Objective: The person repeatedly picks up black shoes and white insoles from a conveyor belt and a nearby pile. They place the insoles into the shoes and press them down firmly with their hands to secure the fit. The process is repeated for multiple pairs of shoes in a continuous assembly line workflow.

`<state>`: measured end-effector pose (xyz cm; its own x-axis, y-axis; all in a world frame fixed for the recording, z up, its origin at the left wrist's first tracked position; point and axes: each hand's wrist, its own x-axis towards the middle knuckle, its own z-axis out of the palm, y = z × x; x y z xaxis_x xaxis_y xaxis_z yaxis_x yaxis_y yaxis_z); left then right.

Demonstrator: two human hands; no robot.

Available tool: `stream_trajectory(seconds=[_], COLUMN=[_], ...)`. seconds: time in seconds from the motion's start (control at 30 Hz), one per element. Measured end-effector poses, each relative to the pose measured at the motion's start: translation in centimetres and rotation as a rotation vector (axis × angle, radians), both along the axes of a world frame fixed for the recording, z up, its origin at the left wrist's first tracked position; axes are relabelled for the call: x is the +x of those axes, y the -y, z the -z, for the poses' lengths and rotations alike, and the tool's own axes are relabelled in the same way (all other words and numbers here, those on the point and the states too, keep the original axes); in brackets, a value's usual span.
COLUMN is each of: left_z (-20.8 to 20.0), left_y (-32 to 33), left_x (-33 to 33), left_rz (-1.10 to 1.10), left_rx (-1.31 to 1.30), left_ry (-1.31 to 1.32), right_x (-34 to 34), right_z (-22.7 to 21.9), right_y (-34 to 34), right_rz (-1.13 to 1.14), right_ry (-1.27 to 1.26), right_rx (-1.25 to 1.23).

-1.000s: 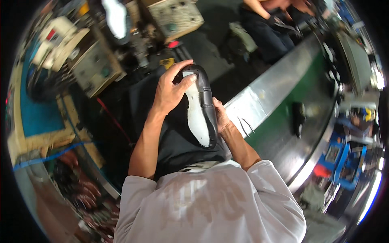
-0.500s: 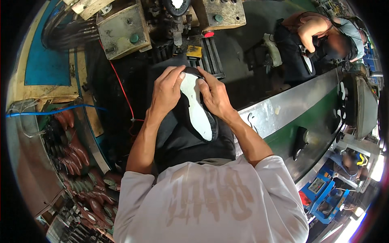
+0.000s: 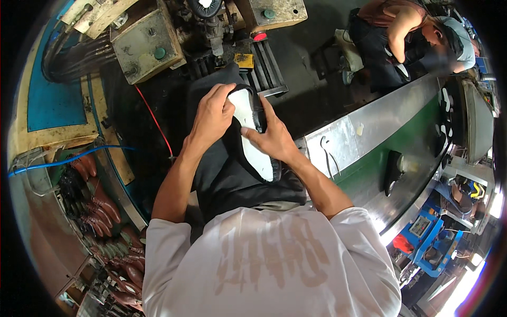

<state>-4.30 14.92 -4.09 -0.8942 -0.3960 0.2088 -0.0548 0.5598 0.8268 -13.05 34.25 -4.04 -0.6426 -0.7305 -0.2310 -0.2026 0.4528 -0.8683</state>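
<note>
A black shoe upper (image 3: pixel 278 168) with a white insole board (image 3: pixel 257 153) lies sole-side up across my dark-clothed lap. My left hand (image 3: pixel 214 113) is closed on its far end, fingers bent over the black edge and thumb by the white board. My right hand (image 3: pixel 272 132) grips its right side, with the thumb pressed on the white board and the fingers along the black edge. The underside of the shoe is hidden.
On my right runs a green conveyor (image 3: pixel 364 177) with a metal edge, carrying a black shoe (image 3: pixel 393 171). Pincers (image 3: pixel 331 157) rest on that edge. Ahead stands a machine with a control box (image 3: pixel 145 47). Brown shoes (image 3: pixel 103 203) fill the left; another person (image 3: pixel 401 31) sits far right.
My right hand has slid from the shoe's far end nearer to its middle, thumb now lower on the white board. My left hand stays at the far end. The view has shifted slightly.
</note>
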Motion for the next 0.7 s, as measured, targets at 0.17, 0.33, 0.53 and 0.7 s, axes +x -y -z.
stream_trajectory(seconds=[0.17,0.33,0.53,0.7], left_z=[0.3,2.4,5.3,5.9], left_y=[-0.9,-2.5,-7.4,-7.7], left_x=[-0.9,0.3,-0.1,-0.5], left_rz=[-0.025,0.041,-0.135,-0.116], left_rx=[0.119,1.236,1.087,0.722], left_ry=[0.008,-0.138,-0.088,0.01], right_x=[-2.7,-3.9,-3.2,-3.4], right_z=[-0.3,2.6,3.2,4.8], right_y=[2.4,0.7,0.3,-1.4], right_rz=[-0.021,0.054,0.049,0.162], right_ry=[0.047,0.249,0.465,0.992], right_rx=[-0.043,-0.182,-0.223,-0.483])
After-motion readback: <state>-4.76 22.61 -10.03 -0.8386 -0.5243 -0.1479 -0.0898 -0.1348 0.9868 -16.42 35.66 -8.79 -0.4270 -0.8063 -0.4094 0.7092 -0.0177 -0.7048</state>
